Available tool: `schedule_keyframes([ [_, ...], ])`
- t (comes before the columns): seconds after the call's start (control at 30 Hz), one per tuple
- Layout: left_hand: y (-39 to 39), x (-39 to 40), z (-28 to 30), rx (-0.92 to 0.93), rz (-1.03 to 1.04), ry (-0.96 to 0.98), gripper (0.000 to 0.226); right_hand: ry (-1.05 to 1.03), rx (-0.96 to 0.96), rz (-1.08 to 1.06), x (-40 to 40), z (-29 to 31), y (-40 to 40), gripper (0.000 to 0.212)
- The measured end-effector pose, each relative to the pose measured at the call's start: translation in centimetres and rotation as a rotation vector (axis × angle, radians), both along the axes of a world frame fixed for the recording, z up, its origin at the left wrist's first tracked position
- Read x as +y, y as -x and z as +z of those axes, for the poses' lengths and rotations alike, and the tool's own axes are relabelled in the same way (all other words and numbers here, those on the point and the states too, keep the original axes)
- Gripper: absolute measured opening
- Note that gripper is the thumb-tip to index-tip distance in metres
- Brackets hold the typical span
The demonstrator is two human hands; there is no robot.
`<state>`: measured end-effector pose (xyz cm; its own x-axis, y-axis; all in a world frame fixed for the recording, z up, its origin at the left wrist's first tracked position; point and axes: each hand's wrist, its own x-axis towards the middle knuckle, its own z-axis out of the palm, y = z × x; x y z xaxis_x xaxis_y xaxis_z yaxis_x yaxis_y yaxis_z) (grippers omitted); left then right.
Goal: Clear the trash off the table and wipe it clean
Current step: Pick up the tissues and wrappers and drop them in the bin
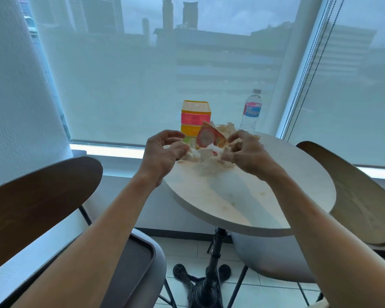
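Small round counter point(276, 196) by a big shaded window, chairs either side. The trash pile point(211, 150) of crumpled tissue and wrappers sits at the far edge, just in front of the stacked colourful boxes point(195, 117). Our left hand point(165, 150) and right hand point(242, 152) flank it, fingers point(176, 134) curled and pinching tissue. We'd squeeze everything into one wad before lifting, so no scraps drop, and steer clear of the water bottle point(251, 112).

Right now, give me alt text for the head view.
Both hands, left and right, gather crumpled trash on a round table. Behind it stand stacked boxes and a bottle.
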<state>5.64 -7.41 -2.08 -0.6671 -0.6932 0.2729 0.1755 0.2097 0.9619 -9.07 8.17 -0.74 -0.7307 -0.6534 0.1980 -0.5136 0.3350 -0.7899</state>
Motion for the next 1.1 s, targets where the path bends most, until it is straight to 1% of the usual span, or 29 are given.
schedule_keyframes([
  [0.07, 0.5, 0.9, -0.1, -0.024, 0.000, 0.009, 0.025, 0.070, -0.027, 0.003, 1.5, 1.3, -0.2, 0.034],
  [0.13, 1.0, 2.1, -0.1, -0.038, -0.012, -0.014, 0.027, 0.132, -0.059, 0.008, 3.2, 2.3, -0.3, 0.034],
  [0.23, 1.7, 3.9, 0.0, -0.036, -0.031, -0.053, 0.035, 0.217, -0.074, -0.010, 5.9, 3.2, -0.1, 0.020],
  [0.3, 2.4, 5.3, -0.1, -0.020, -0.079, -0.081, 0.033, 0.261, -0.075, -0.029, 7.7, 3.4, 0.3, 0.013],
  [0.33, 2.8, 6.2, -0.2, -0.012, -0.110, -0.091, 0.030, 0.273, -0.078, -0.045, 8.7, 3.4, 0.7, 0.013],
  [0.37, 3.1, 6.9, -0.2, -0.006, -0.132, -0.097, 0.028, 0.270, -0.085, -0.060, 9.6, 3.4, 1.0, 0.017],
  [0.43, 3.7, 8.5, -0.3, 0.006, -0.158, -0.102, 0.025, 0.195, -0.115, -0.086, 11.6, 3.3, 1.7, 0.039],
  [0.5, 4.4, 9.9, -0.4, 0.007, -0.160, -0.113, 0.023, 0.028, -0.147, -0.096, 13.6, 3.1, 2.2, 0.062],
  [0.53, 4.7, 10.6, -0.5, 0.004, -0.156, -0.120, 0.022, -0.061, -0.161, -0.098, 14.5, 2.9, 2.3, 0.069],
  [0.57, 4.9, 11.3, -0.6, 0.003, -0.156, -0.125, 0.021, -0.127, -0.177, -0.100, 15.4, 2.7, 2.5, 0.072],
  [0.63, 5.5, 12.9, -0.8, -0.011, -0.161, -0.121, 0.020, -0.168, -0.206, -0.106, 17.2, 2.4, 2.9, 0.074],
  [0.77, 6.2, 16.1, -1.1, -0.031, -0.200, -0.081, 0.020, -0.084, -0.294, -0.089, 20.8, 2.2, 3.7, 0.066],
  [0.83, 6.5, 17.5, -1.1, -0.033, -0.206, -0.052, 0.021, -0.019, -0.306, -0.055, 22.5, 2.3, 3.9, 0.052],
  [0.97, 7.0, 20.3, -0.8, -0.025, -0.213, 0.001, 0.020, 0.089, -0.277, -0.003, 25.7, 2.5, 4.5, 0.012],
  [1.03, 7.3, 21.7, -0.7, -0.022, -0.220, 0.009, 0.020, 0.111, -0.293, 0.013, 27.4, 2.3, 5.0, 0.003],
  [1.1, 7.8, 23.4, -0.7, -0.023, -0.242, 0.011, 0.019, 0.104, -0.314, 0.017, 29.2, 1.6, 5.5, 0.002],
])
